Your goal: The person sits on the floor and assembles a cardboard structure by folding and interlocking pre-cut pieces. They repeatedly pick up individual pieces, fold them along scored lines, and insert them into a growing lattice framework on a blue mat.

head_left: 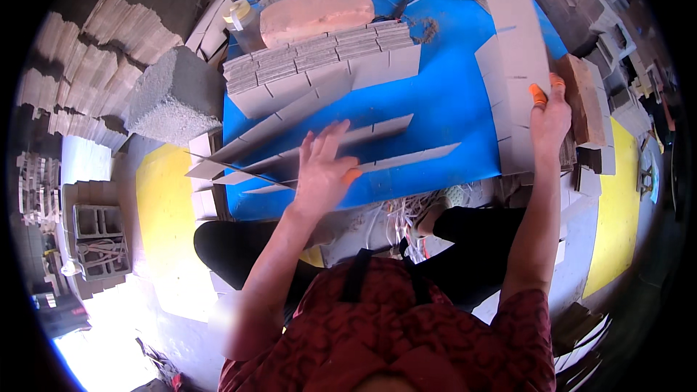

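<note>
Your right hand [550, 120] grips the right edge of the cardboard strip [517, 36], which points lengthwise away from you, well right of your loosely spread left hand [324, 174] by the slotted dividers [415, 157]

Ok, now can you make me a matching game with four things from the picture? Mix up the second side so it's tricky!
Things:
1. Right hand
2. Left hand
3. Rough grey block
4. Tabletop

Clues:
A. Bright blue
B. At the thin, slotted cardboard strips
C. By the left edge of the tabletop
D. Holding a long cardboard piece

Right pairs: 1-D, 2-B, 3-C, 4-A
</note>
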The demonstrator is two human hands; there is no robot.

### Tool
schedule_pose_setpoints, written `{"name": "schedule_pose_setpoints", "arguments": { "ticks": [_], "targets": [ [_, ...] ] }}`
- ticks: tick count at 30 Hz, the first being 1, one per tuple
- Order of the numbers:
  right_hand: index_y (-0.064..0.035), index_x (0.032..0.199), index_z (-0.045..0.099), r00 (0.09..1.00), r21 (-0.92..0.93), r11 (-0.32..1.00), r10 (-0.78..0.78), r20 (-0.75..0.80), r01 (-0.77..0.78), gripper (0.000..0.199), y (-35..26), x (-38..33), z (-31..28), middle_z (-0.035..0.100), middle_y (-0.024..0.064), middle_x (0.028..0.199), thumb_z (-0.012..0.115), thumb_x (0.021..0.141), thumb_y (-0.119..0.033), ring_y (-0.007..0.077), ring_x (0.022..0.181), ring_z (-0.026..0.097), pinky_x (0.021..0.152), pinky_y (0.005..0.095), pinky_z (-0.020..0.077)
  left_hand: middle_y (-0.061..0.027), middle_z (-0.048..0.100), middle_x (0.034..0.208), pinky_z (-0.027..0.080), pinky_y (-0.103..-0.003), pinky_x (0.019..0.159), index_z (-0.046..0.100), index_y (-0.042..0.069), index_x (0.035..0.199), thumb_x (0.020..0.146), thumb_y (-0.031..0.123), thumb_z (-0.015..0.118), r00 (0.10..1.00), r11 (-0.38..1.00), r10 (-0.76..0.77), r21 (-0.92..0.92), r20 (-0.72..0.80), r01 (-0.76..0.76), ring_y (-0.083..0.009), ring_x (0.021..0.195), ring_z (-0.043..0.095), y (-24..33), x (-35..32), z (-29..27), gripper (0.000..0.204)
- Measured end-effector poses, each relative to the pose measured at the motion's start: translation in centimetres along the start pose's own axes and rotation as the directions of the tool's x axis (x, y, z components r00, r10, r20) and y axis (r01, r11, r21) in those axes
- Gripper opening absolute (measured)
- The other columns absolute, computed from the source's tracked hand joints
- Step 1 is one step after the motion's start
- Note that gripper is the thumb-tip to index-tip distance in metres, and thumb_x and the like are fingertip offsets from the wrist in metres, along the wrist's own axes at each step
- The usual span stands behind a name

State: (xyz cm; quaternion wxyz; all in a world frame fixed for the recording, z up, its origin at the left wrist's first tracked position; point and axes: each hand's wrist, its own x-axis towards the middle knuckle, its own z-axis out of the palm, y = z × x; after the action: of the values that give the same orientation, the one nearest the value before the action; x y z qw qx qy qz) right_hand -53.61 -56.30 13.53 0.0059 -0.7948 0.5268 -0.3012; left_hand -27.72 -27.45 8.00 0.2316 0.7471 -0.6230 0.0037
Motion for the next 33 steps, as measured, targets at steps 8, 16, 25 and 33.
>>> {"name": "schedule_pose_setpoints", "arguments": {
  "ticks": [8,16,25,33],
  "targets": [
    [-0.0005,0.130,0.054,0.968,0.674,0.735,-0.218,0.128,0.076,0.057,-4.1,-4.7,1.6,0.069,0.0214,0.099,0.044,0.076,0.018,0.0217,0.082,0.069,0.071,0.0292,0.0521,-0.0089,0.055,0.132,0.026,-0.051,0.115,0.078,0.013,0.082,0.074,0.015,0.080,0.997,0.997,-0.037,-0.068,0.062,0.041,-0.0271,0.130,0.047,-0.8,0.5,2.1,0.008],
    [0.0012,0.138,0.043,0.931,0.657,0.730,-0.344,0.119,0.186,0.073,-5.8,-6.9,4.6,0.068,0.0233,0.099,0.047,0.068,0.022,0.0293,0.081,0.071,0.069,0.0317,0.0560,-0.0088,0.054,0.133,0.025,-0.051,0.116,0.078,0.014,0.082,0.072,0.015,0.082,0.995,0.997,-0.044,-0.055,0.094,0.049,-0.0263,0.132,0.045,-0.4,0.4,1.9,0.011],
    [0.0023,0.136,0.043,0.909,0.681,0.685,-0.412,0.068,0.259,0.070,-6.8,-6.8,5.7,0.066,0.0239,0.105,0.053,0.069,0.021,0.0315,0.081,0.070,0.069,0.0327,0.0566,-0.0090,0.054,0.133,0.025,-0.052,0.115,0.078,0.013,0.083,0.072,0.017,0.081,0.995,0.996,-0.050,-0.064,0.084,0.056,-0.0264,0.131,0.046,-0.6,0.4,1.9,0.011],
    [0.0014,0.133,0.046,0.832,0.633,0.685,-0.543,0.113,0.360,0.069,-8.8,-8.2,6.2,0.065,0.0225,0.111,0.056,0.067,0.016,0.0388,0.082,0.068,0.069,0.0400,0.0567,-0.0076,0.055,0.132,0.031,-0.050,0.113,0.068,0.014,0.114,0.080,0.027,0.076,0.998,0.985,-0.059,-0.159,0.037,0.065,-0.0293,0.123,0.052,-1.2,1.3,1.2,0.037]
  ]
}}
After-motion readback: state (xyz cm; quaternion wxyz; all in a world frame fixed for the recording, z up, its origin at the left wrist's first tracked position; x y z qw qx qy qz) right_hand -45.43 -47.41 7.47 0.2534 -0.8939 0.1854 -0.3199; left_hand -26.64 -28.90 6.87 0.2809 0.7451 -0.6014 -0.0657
